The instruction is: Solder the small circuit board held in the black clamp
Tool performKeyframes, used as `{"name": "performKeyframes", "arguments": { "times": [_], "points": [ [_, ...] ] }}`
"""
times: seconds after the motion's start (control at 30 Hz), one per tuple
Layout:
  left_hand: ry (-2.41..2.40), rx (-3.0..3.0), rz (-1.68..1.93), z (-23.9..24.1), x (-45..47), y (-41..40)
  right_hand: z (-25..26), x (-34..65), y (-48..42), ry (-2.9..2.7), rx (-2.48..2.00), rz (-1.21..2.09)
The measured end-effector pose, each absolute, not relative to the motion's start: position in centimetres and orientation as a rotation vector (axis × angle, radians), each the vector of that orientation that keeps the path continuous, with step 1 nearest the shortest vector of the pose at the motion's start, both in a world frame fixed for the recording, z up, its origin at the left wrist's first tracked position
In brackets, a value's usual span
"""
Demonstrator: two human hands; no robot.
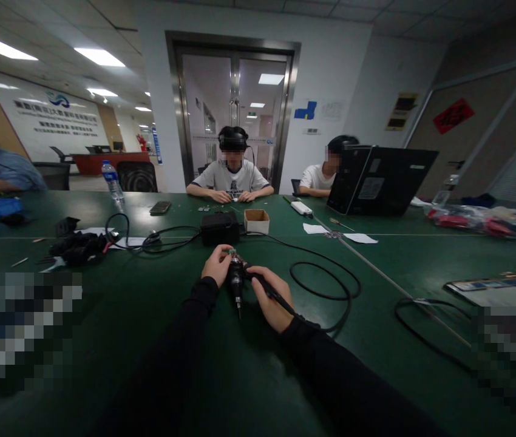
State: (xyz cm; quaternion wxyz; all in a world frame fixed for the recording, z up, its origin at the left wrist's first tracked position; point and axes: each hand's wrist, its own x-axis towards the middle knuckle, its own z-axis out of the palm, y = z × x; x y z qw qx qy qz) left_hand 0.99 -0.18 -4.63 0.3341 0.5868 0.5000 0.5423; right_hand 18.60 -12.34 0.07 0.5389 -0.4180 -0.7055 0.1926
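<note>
My left hand is closed, its thumb and fingertips pinching a small green piece that looks like a circuit board. Just below it, between my hands, is a black tool body with a thin metal tip pointing towards me. Whether my left fingers also touch that body I cannot tell. My right hand grips a black pen-shaped soldering iron from the right side, and its cable trails out past my wrist. The iron's front end comes close to the green piece; its tip is not clear.
Ahead stand a black box and a small open cardboard box. A black cable loops on the right. Tangled black gear lies left, a laptop stands far right. Two people sit across the green table, another far left.
</note>
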Motion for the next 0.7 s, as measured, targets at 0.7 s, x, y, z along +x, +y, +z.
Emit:
{"name": "performKeyframes", "arguments": {
  "times": [0.7],
  "points": [
    [1.282,1.507,1.435,-4.73,1.00,-0.20,-0.08,18.70,-12.36,-1.687,-0.981,0.450]
  ]
}}
